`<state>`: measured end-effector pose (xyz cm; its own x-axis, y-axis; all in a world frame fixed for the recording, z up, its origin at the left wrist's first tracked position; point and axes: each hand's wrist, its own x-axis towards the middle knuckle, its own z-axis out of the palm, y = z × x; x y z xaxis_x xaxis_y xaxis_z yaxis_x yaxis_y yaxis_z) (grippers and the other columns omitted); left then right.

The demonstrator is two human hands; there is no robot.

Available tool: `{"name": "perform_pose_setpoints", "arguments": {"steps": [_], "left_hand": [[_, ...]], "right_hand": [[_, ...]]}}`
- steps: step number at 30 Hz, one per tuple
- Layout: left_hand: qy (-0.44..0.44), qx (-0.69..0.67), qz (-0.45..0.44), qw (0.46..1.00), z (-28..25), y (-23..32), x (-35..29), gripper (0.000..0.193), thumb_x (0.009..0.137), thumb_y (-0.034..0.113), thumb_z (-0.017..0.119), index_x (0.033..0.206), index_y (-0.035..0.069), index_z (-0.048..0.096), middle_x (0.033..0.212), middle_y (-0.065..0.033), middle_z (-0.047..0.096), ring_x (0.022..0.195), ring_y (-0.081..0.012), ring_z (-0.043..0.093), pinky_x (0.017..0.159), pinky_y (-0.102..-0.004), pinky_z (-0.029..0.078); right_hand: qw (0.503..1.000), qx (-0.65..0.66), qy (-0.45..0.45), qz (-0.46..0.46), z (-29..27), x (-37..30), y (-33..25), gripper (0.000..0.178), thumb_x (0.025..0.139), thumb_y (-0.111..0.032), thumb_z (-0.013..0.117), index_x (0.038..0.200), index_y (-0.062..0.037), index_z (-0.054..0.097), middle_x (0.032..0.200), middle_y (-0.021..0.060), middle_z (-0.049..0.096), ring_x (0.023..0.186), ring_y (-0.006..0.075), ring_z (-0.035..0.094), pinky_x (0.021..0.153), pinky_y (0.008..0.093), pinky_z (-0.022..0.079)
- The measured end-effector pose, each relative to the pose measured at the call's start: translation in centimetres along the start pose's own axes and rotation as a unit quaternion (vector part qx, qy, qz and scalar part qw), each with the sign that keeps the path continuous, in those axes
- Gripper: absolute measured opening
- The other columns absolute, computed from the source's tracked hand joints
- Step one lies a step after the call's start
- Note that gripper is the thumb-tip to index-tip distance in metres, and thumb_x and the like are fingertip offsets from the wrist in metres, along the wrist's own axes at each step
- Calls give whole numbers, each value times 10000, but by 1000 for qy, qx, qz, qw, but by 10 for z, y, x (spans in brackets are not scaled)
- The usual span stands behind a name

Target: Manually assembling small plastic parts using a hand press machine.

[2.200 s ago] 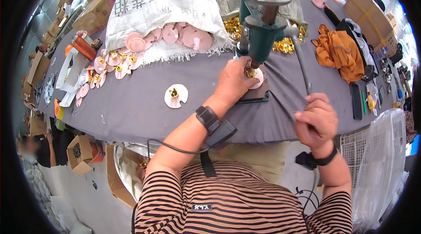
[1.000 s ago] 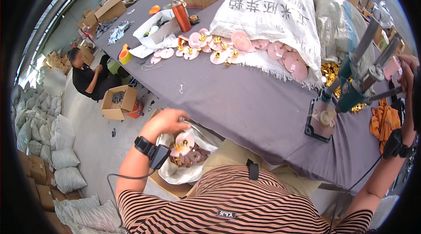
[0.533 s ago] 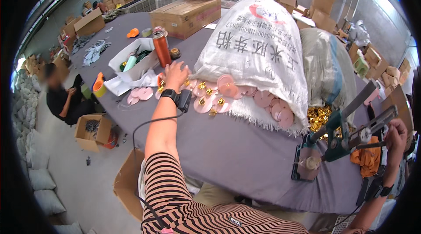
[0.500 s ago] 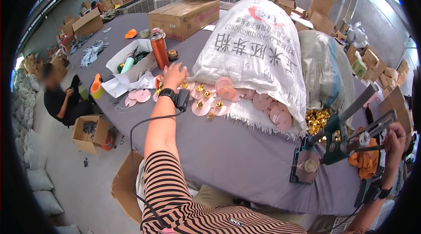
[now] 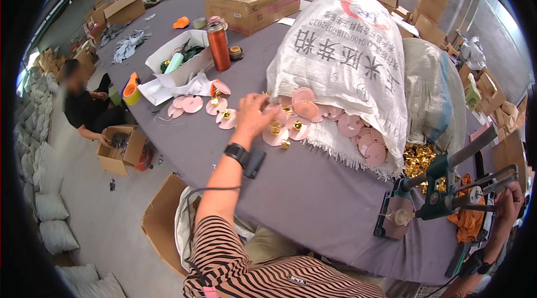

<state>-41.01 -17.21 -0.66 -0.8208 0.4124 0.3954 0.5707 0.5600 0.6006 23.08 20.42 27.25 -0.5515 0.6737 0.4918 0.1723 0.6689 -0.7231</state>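
Observation:
My left hand (image 5: 255, 114) reaches over the table, fingers bent and apart, at the edge of a spread of pink discs (image 5: 350, 125). Small gold-coloured metal pieces (image 5: 299, 126) lie on some of these discs. Whether the fingertips touch a disc is hard to see. On the right, my right hand (image 5: 509, 202) is closed round the lever end of a dark green hand press (image 5: 433, 189). A pale round piece (image 5: 401, 217) sits on the press's base. Beside the press is a heap of shiny gold pieces (image 5: 420, 158).
A white woven sack (image 5: 335, 69) stands behind the discs, with another sack (image 5: 430, 91) beside it. Further left are an orange flask (image 5: 218, 49), a white box (image 5: 193, 74), orange-yellow tape (image 5: 131, 92) and a large carton (image 5: 246, 7). Someone (image 5: 89, 102) sits at the left by an open carton.
My left hand has moved right and nearer, from beside the flask to the discs. My right hand has come lower, with the press lever. The whole view has shifted. The seated person now reaches into the carton.

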Motion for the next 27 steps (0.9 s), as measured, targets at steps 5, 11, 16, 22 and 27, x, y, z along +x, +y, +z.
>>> {"name": "perform_pose_setpoints", "arguments": {"steps": [5,11,16,22,27], "left_hand": [[67,-9,41,997,18,46,-53,522,796,540,758,1156,164,721,1335,-104,569,1267,-344,489,1037,-528,410],[95,-83,96,987,-10,11,-27,503,806,503,761,1187,175,729,1358,-137,549,1272,-363,475,1028,-538,404],[176,201,-172,948,-42,-70,37,546,828,480,734,1289,189,686,1382,-164,535,1265,-440,477,1046,-568,397],[38,89,-232,968,-17,-105,27,457,917,458,640,1281,188,696,1316,-96,605,1264,-344,528,1049,-569,401],[38,-1,-140,989,20,-31,-29,503,930,530,609,1214,130,719,1210,-151,644,1191,-378,567,1029,-529,419]], "right_hand": [[999,19,-29,16,-7,3,9,138,1032,-199,587,1089,-76,617,801,-29,554,653,22,529,596,158,429],[998,29,-35,41,-22,-5,16,143,1046,-181,569,1133,-72,601,893,-9,596,703,31,545,635,163,434],[997,14,73,-23,7,-14,9,145,1065,-214,530,1094,-90,599,667,-87,454,517,-16,358,475,154,229],[996,-6,83,-13,4,-17,6,174,1060,-241,554,1131,-89,598,649,-86,438,495,-20,334,461,155,228],[996,-54,42,63,-7,-27,-1,262,1037,-323,585,1201,-119,596,952,-23,605,839,35,570,730,177,430]]}}
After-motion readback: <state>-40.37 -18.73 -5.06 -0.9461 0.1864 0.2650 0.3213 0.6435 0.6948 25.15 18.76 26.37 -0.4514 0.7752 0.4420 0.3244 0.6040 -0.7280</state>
